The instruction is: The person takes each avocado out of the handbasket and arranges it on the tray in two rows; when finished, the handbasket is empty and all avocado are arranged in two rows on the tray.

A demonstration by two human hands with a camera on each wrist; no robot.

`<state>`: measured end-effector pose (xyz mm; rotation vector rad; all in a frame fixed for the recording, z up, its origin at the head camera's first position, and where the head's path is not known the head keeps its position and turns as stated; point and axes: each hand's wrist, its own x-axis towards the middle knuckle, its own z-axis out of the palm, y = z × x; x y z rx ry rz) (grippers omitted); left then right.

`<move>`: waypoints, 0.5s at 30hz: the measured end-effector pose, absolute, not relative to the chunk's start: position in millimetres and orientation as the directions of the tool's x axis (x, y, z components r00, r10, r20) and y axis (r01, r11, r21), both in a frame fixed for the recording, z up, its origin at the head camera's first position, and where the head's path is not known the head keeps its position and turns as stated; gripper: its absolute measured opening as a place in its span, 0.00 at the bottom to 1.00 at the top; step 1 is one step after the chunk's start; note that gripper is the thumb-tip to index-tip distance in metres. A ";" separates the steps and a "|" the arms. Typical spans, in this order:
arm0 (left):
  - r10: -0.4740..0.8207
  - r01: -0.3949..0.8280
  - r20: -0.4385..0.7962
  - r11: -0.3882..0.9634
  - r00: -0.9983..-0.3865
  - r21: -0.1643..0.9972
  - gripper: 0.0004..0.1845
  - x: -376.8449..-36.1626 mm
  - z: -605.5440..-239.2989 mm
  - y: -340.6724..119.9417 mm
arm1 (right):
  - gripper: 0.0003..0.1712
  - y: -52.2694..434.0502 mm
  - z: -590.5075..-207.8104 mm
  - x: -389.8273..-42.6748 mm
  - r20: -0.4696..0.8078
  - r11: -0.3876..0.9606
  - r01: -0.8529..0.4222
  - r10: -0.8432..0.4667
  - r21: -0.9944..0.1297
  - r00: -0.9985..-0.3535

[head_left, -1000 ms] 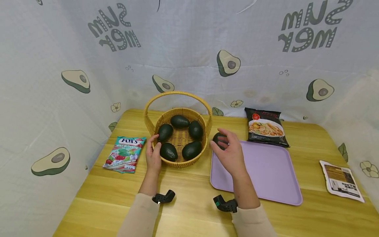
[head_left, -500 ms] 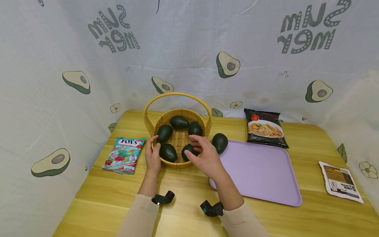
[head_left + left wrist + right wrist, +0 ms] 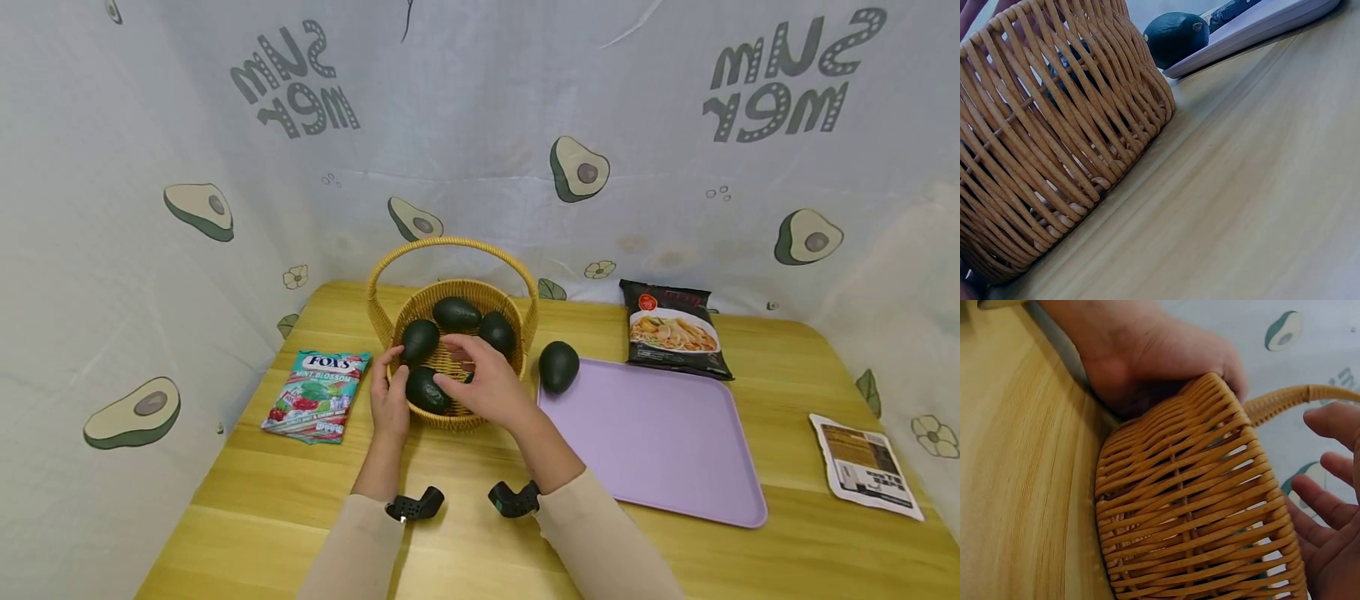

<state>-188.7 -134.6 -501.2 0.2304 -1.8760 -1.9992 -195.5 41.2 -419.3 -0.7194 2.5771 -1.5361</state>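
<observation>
A yellow wicker basket (image 3: 480, 292) with a tall handle holds several dark green avocados. Along its left side my left hand (image 3: 390, 404) grips the rim, thumb near the front-left avocado (image 3: 428, 390). My right hand (image 3: 491, 383) hovers over the basket's front right with fingers loosely spread and nothing held; in the right wrist view its fingers stand apart above the rim. It mostly hides the front-right avocado. Other avocados lie at the left (image 3: 420, 342), back (image 3: 457, 314) and right (image 3: 497, 332) inside. One more avocado (image 3: 558, 367) sits at the back-left corner of a lilac tray (image 3: 660, 433).
Left of the basket lies a teal Fox's candy bag (image 3: 318, 394). A black noodle packet (image 3: 675, 329) lies behind the tray, and a white-and-brown pouch (image 3: 866, 464) at the far right. A printed cloth (image 3: 480, 108) hangs behind the wooden table (image 3: 465, 533).
My right hand has let go of the avocado at the tray's corner and moved left over the basket. The left hand stays at the basket's rim.
</observation>
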 end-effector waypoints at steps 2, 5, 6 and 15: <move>-0.381 0.160 0.134 -0.037 -0.915 0.986 0.20 -188.7 -501.6 -134.8 | 0.34 37.9 -421.8 -201.3 0.188 0.406 -0.374 -0.429 -0.834 -0.884; -0.369 0.157 0.129 -0.046 -0.920 0.987 0.20 -189.1 -501.5 -134.9 | 0.35 34.2 -425.7 -209.1 0.190 0.428 -0.396 -0.448 -0.812 -0.874; -0.366 0.155 0.127 -0.047 -0.922 0.987 0.20 -188.9 -501.0 -134.8 | 0.35 33.4 -426.6 -211.2 0.185 0.435 -0.398 -0.454 -0.808 -0.872; -0.368 0.144 0.124 -0.026 -0.921 0.989 0.20 -188.0 -501.0 -134.3 | 0.38 31.4 -432.3 -219.4 0.079 0.515 -0.336 -0.456 -0.788 -0.886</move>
